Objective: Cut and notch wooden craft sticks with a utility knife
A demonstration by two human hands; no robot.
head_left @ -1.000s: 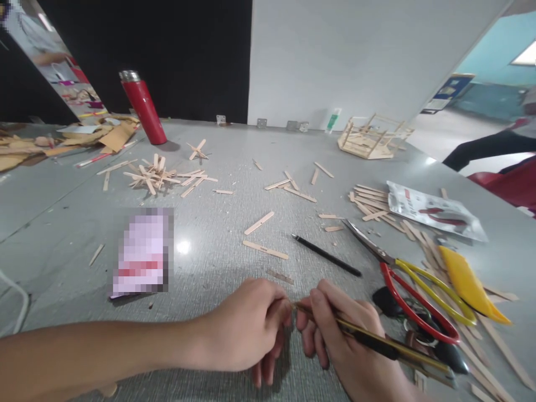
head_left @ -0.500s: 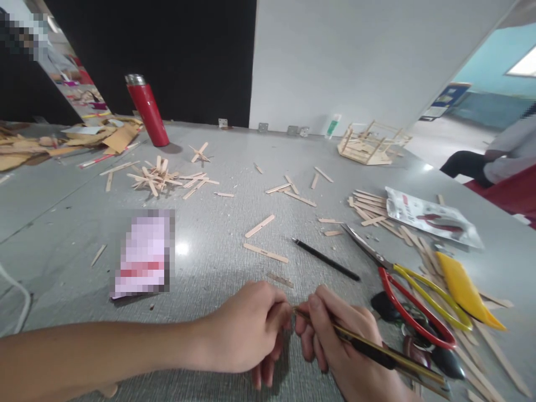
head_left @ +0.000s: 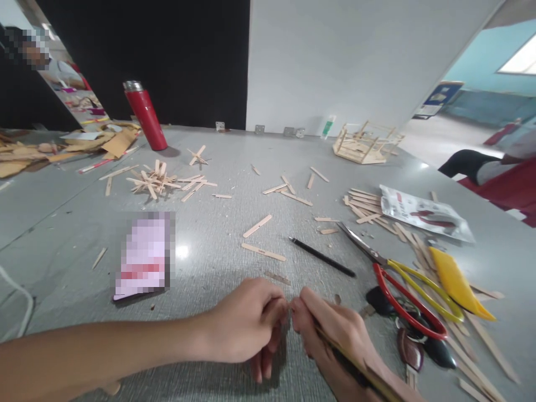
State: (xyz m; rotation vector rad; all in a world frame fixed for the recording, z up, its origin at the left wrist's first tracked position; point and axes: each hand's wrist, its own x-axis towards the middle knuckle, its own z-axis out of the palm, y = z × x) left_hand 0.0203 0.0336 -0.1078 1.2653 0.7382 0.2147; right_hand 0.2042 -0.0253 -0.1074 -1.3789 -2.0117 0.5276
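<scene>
My left hand (head_left: 247, 321) is closed just above the grey table, thumb and forefinger pinched on something too small to make out. Close against its fingertips is my right hand (head_left: 339, 329), wrapped round a slim gold-and-black pen-like tool (head_left: 355, 368); the tool's tip is hidden by the fingers. Beyond the hands lie two wooden craft sticks (head_left: 263, 252), a thin strip (head_left: 277, 277) and a black pen (head_left: 322, 257). To the right rest large scissors (head_left: 387, 262) with one red and one yellow handle, beside dark key fobs (head_left: 410, 349).
A pixelated lilac object (head_left: 146, 251) lies at left. Behind it are a heap of sticks (head_left: 154, 180), a red flask (head_left: 146, 117) and cardboard scraps (head_left: 119, 142). At right are a silver packet (head_left: 425, 215), a yellow object (head_left: 458, 285) and a stick frame (head_left: 364, 148).
My right hand has turned and its fingers have come nearer my left fingertips, covering the tool's tip. The tool's rear end has swung lower. The view has shifted slightly.
</scene>
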